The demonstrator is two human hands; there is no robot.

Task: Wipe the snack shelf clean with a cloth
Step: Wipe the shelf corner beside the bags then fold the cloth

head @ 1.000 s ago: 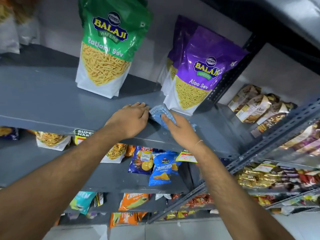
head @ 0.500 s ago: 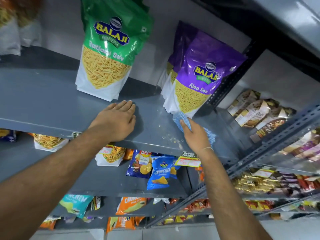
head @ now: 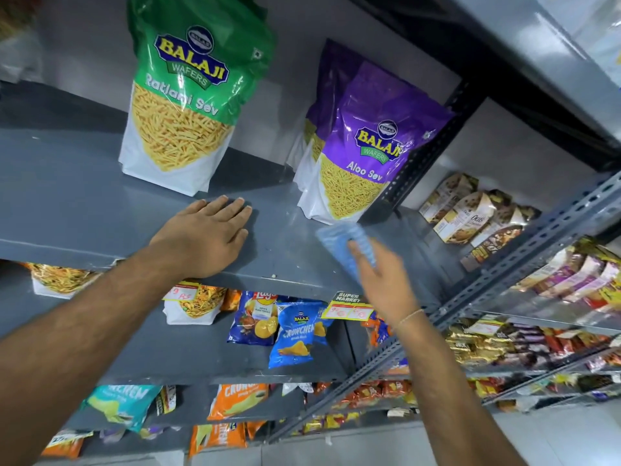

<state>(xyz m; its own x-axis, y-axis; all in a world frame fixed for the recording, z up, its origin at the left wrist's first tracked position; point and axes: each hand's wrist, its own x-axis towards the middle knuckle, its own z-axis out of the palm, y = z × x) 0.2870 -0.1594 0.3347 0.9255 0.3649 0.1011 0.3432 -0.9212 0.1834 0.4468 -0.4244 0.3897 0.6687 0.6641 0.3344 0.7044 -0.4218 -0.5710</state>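
Note:
A grey metal shelf [head: 84, 210] runs across the view at chest height. My left hand [head: 208, 237] lies flat on it, palm down, fingers together, holding nothing. My right hand [head: 383, 280] presses a light blue cloth [head: 342, 240] against the shelf's right part, just below a purple Aloo Sev bag [head: 366, 156]. The cloth is blurred by motion. A green Ratlami Sev bag [head: 181, 105] stands upright at the back, just beyond my left hand's fingertips. A few small crumbs lie near the shelf's front edge [head: 274, 275].
A dark slotted upright post [head: 426, 153] bounds the shelf on the right, with brown snack packs [head: 470, 213] beyond it. Lower shelves hold chip bags [head: 292, 334] and price tags [head: 347, 306]. An upper shelf [head: 537, 45] overhangs at top right.
My right hand has swept the cloth rightward and toward the front edge, away from my left hand. My left hand slid left, then settled flat.

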